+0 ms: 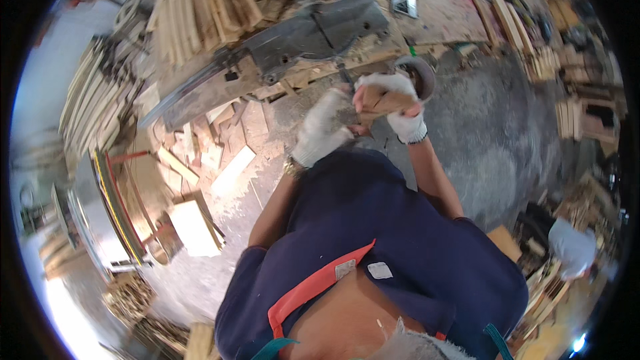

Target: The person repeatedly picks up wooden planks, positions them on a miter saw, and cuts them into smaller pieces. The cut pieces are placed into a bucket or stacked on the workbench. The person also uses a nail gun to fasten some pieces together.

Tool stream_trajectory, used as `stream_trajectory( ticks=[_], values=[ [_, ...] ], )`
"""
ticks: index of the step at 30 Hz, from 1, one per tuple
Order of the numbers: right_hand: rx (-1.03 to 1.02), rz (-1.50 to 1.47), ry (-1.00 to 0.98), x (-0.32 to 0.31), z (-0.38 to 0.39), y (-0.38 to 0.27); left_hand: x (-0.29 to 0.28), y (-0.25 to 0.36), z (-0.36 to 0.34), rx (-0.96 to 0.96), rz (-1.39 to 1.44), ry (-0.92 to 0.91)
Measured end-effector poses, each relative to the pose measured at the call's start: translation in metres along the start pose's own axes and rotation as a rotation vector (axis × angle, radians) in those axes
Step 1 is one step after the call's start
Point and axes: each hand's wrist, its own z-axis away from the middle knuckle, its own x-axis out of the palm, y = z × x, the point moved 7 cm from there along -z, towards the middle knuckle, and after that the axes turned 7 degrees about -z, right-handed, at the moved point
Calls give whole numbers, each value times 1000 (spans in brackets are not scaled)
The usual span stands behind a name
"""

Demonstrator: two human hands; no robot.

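Observation:
My right hand [390,103], in a white fingerless glove, grips a flat brown piece [383,100], apparently wood, in front of my torso. My left hand [323,127], gloved the same way, is just left of it, slightly blurred, fingers and thumb apart; whether its fingertips touch the piece I cannot tell. Behind the right hand is a grey round tube or container [425,77]. Above both hands runs a long grey metal fixture [313,37] along a cluttered bench edge.
Stacked wooden strips [200,7] lie upper left, with more [93,100] at far left. Offcuts [227,170] litter the left floor. A metal machine [100,207] with yellow and red parts stands left. Wood pieces [573,120] and a pale cloth-like shape [570,247] are at right.

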Motion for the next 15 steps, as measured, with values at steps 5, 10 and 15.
stream_trajectory(
  ticks=[5,10,15],
  values=[
    [90,574,-272,51,-42,-16,10,-4,-12,36,-43,-8],
    [-45,1039,-160,4,-45,-19,-10,-63,-11,-467,288,392],
    [393,1468,-241,-95,2,48,-19,-119,-14,-681,866,585]
  ],
)
